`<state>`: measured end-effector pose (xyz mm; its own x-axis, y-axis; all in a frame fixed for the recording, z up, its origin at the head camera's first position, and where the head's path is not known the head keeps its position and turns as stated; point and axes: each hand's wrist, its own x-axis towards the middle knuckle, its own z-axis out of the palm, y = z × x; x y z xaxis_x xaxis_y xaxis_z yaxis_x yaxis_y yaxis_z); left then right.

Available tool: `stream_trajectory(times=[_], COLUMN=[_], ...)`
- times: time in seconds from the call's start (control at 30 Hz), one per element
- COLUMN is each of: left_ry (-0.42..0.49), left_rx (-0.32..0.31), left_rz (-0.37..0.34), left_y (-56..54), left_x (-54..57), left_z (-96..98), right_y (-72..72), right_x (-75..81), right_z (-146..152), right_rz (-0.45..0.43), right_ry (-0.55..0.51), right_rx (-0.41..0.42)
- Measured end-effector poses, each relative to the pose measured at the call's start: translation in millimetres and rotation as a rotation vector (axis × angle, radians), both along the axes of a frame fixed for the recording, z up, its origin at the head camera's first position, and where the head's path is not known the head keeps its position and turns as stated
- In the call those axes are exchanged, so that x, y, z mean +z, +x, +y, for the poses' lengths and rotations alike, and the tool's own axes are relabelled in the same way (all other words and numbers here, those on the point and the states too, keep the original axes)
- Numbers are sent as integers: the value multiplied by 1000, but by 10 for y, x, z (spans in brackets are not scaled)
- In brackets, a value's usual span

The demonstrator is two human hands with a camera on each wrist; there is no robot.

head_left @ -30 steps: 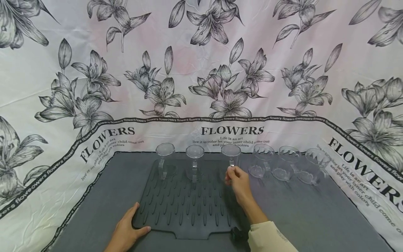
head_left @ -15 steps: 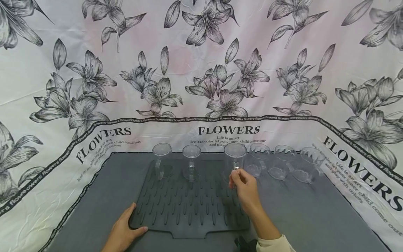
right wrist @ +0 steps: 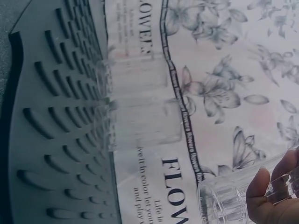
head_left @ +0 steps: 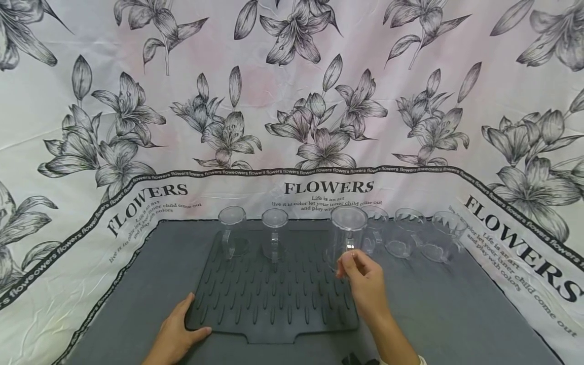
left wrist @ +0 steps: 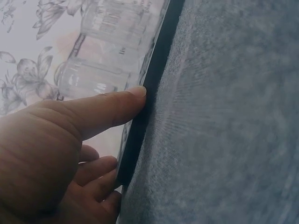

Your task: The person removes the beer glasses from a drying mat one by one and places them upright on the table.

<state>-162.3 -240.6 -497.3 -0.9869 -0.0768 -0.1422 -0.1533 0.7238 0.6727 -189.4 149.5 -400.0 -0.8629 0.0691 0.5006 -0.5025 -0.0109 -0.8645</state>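
My right hand (head_left: 367,284) pinches the handle of a clear mug (head_left: 349,223), which looks upside down over the right back part of a dark ridged drying mat (head_left: 255,317). In the right wrist view the held mug's (right wrist: 219,198) open rim faces the mat side, and the fingers sit at its handle. My left hand (head_left: 175,332) rests at the mat's front left corner, thumb on the front edge, other fingers along the left edge. In the left wrist view the thumb lies straight against the mat's dark edge (left wrist: 161,60). Two more clear mugs (head_left: 232,233) (head_left: 275,235) stand on the mat's back part, handles toward me.
Right of the mat, several clear mugs (head_left: 403,233) stand in a row on the grey tabletop (head_left: 456,309); the held mug partly overlaps the nearest. A flower-printed cloth (head_left: 219,126) hangs behind and along both sides. A small black object (head_left: 358,359) shows below the right forearm.
The right hand has moved right with the mug, which looks larger and nearer now, lifted toward the head camera. The left hand stays at the mat's corner; the head view has shifted slightly.
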Motion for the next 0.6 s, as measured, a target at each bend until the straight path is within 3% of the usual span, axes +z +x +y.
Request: stream_trajectory(times=[0.23,0.4,0.6], left_ry=[-35,-36,-38], left_rx=[-9,0,-1], left_rz=[9,-13,-18], left_y=[-4,-3,-6], left_x=[30,27,41], left_z=[17,25,33], right_y=[98,134,127], right_x=[90,153,171], right_z=[35,67,122], right_rz=[56,144,244], right_ry=[72,86,99], right_rx=[-29,-55,-138])
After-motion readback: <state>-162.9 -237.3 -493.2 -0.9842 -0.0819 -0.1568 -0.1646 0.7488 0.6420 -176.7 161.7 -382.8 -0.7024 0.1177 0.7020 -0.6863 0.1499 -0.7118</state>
